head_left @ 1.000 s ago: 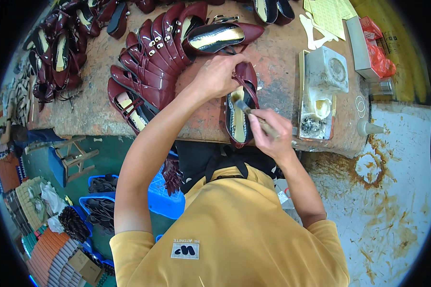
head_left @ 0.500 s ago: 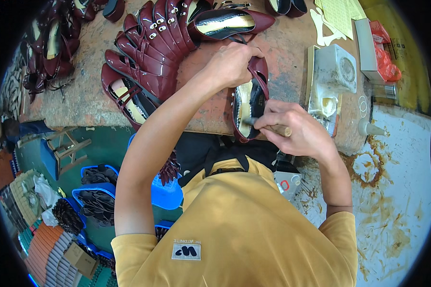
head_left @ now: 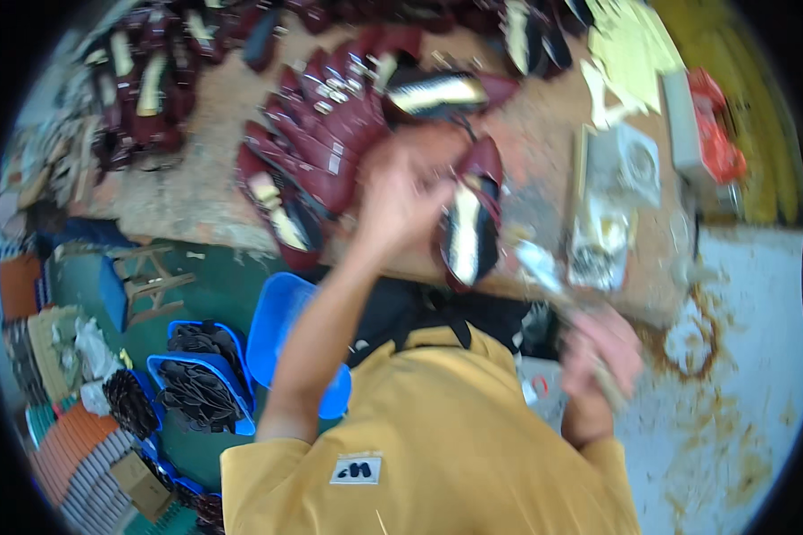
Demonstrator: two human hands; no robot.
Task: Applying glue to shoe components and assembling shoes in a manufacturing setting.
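Observation:
A dark red pointed shoe (head_left: 484, 160) with a black lining and pale gold insole stands near the table's front edge, its toe pointing away from me. My left hand (head_left: 401, 201) is at its left side, smeared by motion; whether the fingertips touch the shoe is unclear. Lower right, past the table edge, my right hand (head_left: 602, 348) is closed around a brush (head_left: 553, 290), its whitish blurred head slanting up toward the table beside the shoe. More dark red shoes (head_left: 330, 160) lie fanned out to the left, and another shoe (head_left: 437, 94) lies crosswise behind.
A whitish glue-stained container (head_left: 602, 227) stands on the right of the table (head_left: 544, 178). Yellow sheets (head_left: 629, 45) and a box with red plastic (head_left: 718, 134) are behind it. Many shoes (head_left: 152, 98) crowd the far left. Blue baskets (head_left: 281, 312) and a stool (head_left: 143, 290) stand on the floor.
The brush has come out of the shoe, moving right and toward me with my right hand. My left hand has moved from the toe to the shoe's left. The whole view has shifted.

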